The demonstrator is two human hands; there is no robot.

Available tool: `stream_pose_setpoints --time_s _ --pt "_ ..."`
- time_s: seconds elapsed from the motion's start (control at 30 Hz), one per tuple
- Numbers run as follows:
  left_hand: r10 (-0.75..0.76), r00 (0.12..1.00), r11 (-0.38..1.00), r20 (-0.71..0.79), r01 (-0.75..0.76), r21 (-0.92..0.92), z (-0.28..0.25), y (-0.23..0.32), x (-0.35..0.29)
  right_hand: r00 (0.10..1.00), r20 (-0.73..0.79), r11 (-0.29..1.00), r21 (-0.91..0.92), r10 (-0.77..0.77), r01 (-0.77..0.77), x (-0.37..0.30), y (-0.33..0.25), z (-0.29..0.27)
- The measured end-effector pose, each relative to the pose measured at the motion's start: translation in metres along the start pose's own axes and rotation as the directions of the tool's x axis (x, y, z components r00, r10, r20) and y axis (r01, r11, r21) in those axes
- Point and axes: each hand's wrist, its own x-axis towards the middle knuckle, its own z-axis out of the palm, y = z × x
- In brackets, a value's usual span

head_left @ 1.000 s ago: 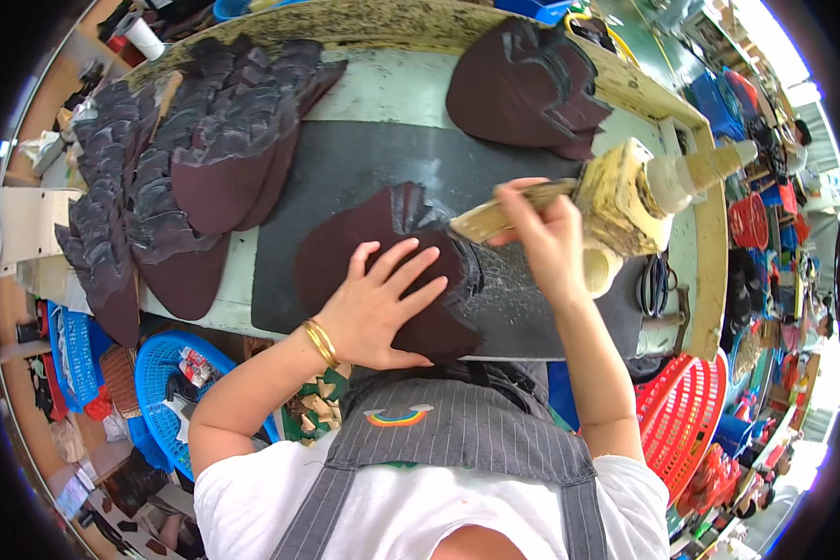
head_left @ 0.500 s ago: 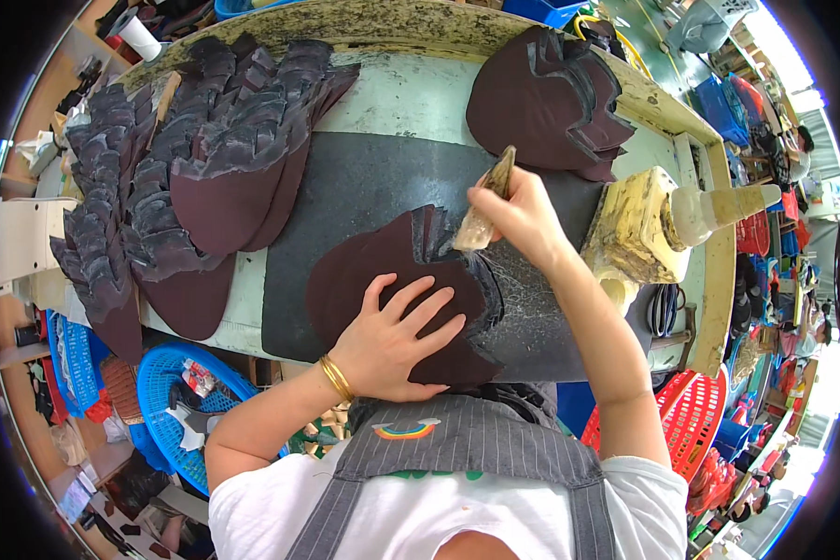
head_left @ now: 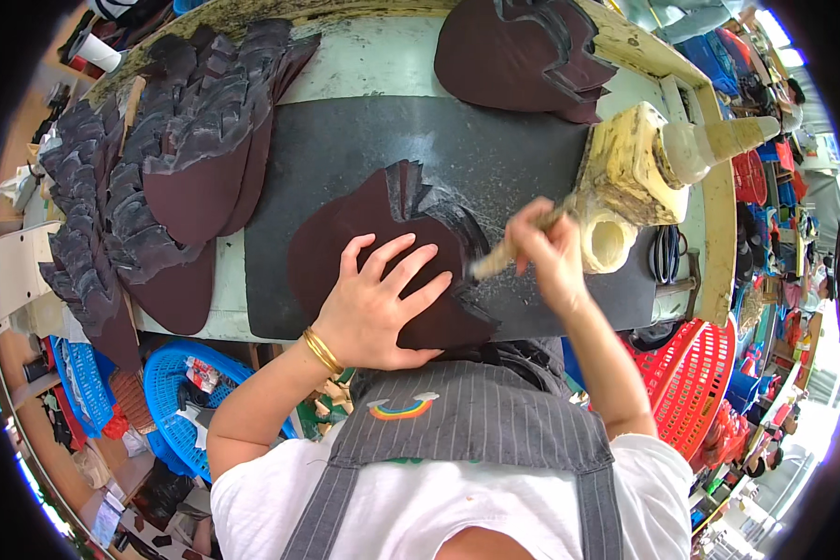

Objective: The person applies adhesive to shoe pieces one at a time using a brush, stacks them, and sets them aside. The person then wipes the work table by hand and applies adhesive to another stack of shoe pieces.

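Observation:
A fanned stack of dark maroon, curved-edged pieces (head_left: 331, 247) lies on a black mat (head_left: 336, 140) in front of me. My left hand (head_left: 373, 303) rests flat on the stack with its fingers spread. In my right hand (head_left: 546, 257) is a brush (head_left: 502, 259), gripped by its handle and somewhat blurred. Its bristles touch or hover just over the stack's stepped right edge, which looks greyish along the layers; I cannot tell which. Right of that hand stands a yellowish, crusted glue container (head_left: 630, 154) with a round open spout (head_left: 609, 245).
Overlapping rows of similar maroon pieces (head_left: 196, 196) cover the table's left side. Another stack (head_left: 495, 56) sits at the far right. Dark-handled scissors (head_left: 665, 254) lie beside the container. A blue basket (head_left: 173, 401) and a red basket (head_left: 686, 383) stand below the near edge.
My right hand has moved the brush down along the stack's edge, and the brush now tilts more toward the container. My left hand stays on the stack. The whole view has shifted slightly.

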Motion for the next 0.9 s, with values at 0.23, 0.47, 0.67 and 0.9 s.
stream_pose_setpoints --time_s 0.23,0.47,0.67,0.9 --pt "0.018 1.0 1.0 -0.008 -0.018 0.0 -0.003 -0.001 -0.004 0.987 -0.118 0.985 0.12 -0.107 0.122 -0.031 0.018 0.006" --pt "-0.066 0.993 0.996 -0.094 0.071 0.051 0.001 0.016 -0.02 0.963 0.078 0.961 -0.086 -0.256 0.262 0.021 -0.041 0.057" --pt "0.018 0.978 1.0 -0.208 -0.015 0.017 0.012 0.009 -0.028 0.922 0.366 0.773 -0.547 -0.127 0.323 0.061 -0.065 0.076" --pt "0.004 0.954 0.998 -0.299 -0.021 -0.053 0.019 0.003 -0.035 0.913 0.408 0.856 -0.474 0.004 0.208 0.038 -0.064 0.061"
